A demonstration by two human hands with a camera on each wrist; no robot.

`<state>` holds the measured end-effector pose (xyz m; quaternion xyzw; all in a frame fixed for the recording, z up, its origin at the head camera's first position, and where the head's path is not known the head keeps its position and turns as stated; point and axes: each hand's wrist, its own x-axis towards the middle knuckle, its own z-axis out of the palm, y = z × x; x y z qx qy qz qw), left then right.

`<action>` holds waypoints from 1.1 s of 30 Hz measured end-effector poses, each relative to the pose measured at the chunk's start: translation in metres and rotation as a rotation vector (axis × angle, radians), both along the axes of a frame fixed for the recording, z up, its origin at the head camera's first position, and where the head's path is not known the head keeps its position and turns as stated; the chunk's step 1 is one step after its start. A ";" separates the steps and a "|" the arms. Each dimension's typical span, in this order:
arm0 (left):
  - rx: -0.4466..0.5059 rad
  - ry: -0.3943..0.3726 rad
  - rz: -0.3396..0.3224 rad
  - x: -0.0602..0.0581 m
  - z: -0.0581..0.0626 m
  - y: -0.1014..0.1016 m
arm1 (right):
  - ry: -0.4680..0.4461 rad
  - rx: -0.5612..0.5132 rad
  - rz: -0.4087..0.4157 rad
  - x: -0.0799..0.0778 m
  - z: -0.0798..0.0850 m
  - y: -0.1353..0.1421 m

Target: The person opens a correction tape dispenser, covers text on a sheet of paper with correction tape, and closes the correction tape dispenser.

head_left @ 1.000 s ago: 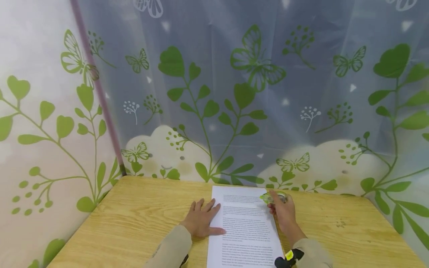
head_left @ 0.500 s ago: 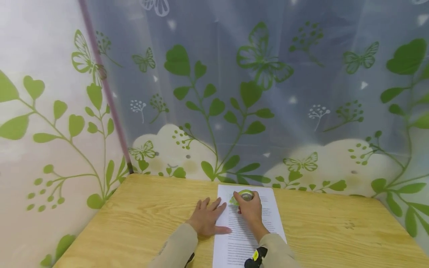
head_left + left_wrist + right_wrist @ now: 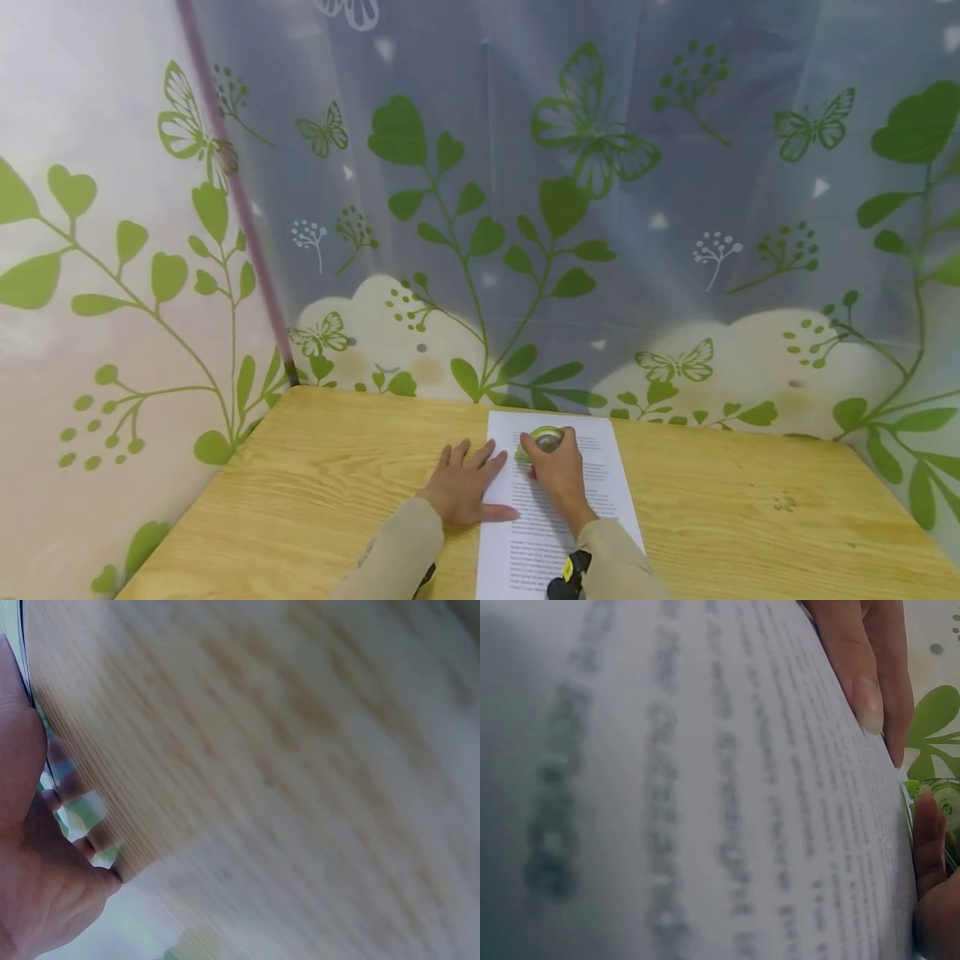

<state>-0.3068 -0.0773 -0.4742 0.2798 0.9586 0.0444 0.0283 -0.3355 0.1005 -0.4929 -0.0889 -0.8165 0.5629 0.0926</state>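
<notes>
A sheet of printed paper (image 3: pixel 609 508) lies on the wooden table (image 3: pixel 337 467), running toward the person. My left hand (image 3: pixel 460 490) rests flat with spread fingers across the sheet's left edge, thumb on the text. My right hand (image 3: pixel 561 477) grips a green see-through correction tape dispenser (image 3: pixel 550 437), its tip at the left end of a line near the top of the page. In the right wrist view the dispenser (image 3: pixel 946 806) is partly hidden by the right fingers, and left-hand fingers (image 3: pixel 855 667) press the paper. The left wrist view shows the left hand (image 3: pixel 45 885) at the table.
Behind the table hangs a blue-grey curtain (image 3: pixel 517 317) printed with green leaves and butterflies. A pale printed curtain (image 3: pixel 112 358) stands along the left side. The table's far edge runs just beyond the top of the paper.
The right hand has carried the dispenser from the page's upper right edge leftward to the start of the text lines, then held nearly still. The left hand has stayed on the sheet.
</notes>
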 end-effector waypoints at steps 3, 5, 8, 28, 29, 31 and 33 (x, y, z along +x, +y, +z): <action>-0.001 -0.016 0.006 0.002 0.005 0.001 | 0.004 -0.005 0.002 0.000 -0.001 -0.001; -0.005 -0.024 0.008 0.003 0.008 0.001 | 0.008 -0.006 0.006 -0.001 -0.001 -0.001; -0.012 -0.038 0.018 0.004 0.010 0.002 | 0.016 -0.006 0.014 -0.001 -0.002 -0.002; -0.023 -0.045 0.036 0.002 0.005 0.002 | 0.041 0.090 0.075 -0.002 0.001 0.000; -0.025 -0.040 0.034 0.002 0.005 0.002 | 0.040 0.088 0.075 -0.002 0.001 0.000; -0.027 -0.042 0.033 0.002 0.006 0.002 | 0.036 0.093 0.078 -0.002 0.002 0.001; -0.028 -0.042 0.033 0.002 0.007 0.002 | 0.034 0.098 0.083 -0.002 0.002 0.002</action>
